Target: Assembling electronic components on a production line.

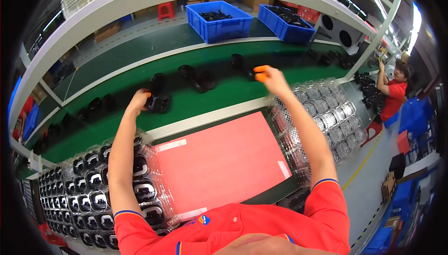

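Black plastic parts [161,103] lie scattered along the green conveyor belt [219,94], which runs across the scene just beyond a pink work mat [219,161]. Both of the person's bare arms reach over the mat to the belt. The left hand [140,100], with an orange cot on a fingertip, has its fingers curled around one black part at the belt's near edge. The right hand [270,78], also with orange fingertip cots, stretches further along the belt toward another black part [242,66]; its fingers look pressed together, though whether they pinch it cannot be told.

Left of the mat sits a clear blister tray [88,194], most of its pockets already filled with black parts. Right of the mat lies a stack of clear trays [326,115] whose pockets appear empty, so the packing looks partway through, with many parts left on the belt.

Beyond the belt stand two blue plastic crates [219,19] holding more black parts. The mat carries pale rectangular tape strips at its corners. Another person in a red shirt [392,91] works far right of the belt.
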Motion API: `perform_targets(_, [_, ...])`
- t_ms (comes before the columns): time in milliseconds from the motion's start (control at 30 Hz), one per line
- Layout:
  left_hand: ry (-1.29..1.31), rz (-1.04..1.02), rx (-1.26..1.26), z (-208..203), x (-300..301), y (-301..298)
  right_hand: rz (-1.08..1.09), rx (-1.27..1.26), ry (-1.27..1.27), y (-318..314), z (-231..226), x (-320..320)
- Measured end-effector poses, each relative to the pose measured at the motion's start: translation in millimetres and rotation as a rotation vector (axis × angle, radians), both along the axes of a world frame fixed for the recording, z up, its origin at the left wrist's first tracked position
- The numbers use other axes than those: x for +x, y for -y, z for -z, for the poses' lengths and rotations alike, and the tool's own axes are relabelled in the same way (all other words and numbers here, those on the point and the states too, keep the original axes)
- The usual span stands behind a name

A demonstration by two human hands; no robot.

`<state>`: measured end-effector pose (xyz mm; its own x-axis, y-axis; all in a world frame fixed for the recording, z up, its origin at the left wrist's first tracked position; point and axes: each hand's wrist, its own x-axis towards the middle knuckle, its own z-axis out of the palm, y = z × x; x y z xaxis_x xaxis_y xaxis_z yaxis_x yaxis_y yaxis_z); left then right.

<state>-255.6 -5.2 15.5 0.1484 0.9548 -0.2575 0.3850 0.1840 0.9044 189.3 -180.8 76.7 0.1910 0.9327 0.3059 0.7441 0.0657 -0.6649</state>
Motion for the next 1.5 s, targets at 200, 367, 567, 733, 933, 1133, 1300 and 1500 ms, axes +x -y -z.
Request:
perform_targets(200, [-0.029,0.114,0.126,2.1,20.1,-9.9,0.588,-0.295,0.533,35.2,7.5,169.8])
perform_targets(367, [-0.100,0.087,0.219,23.1,23.2,-24.4,0.623,-0.434,0.425,42.5,39.7,192.7])
perform_targets(567, [-0.147,0.113,0.292,15.9,27.8,-8.3,0.774,-0.296,0.445,44.1,33.4,204.7])
perform_targets(733, [-0.267,0.049,0.581,9.4,22.8,-15.1,0.907,0.027,0.478,63.2,-31.1,276.2])
perform_targets(933, [0.070,-0.168,0.625,-8.2,-5.4,-32.0,0.499,0.522,0.422,123.1,-173.7,203.8])
perform_targets(1133, [0.564,-0.466,0.316,-18.8,-90.4,-24.9,0.044,0.515,0.580,162.4,-258.5,-25.0])
perform_targets(1300, [0.686,-0.623,0.232,-15.1,-123.3,-21.8,-0.196,0.672,0.897,164.0,-277.2,-79.6])
perform_targets(1500, [0.745,-0.676,0.232,-16.8,-126.9,-20.3,-0.199,0.816,0.989,115.5,-292.6,-118.0])
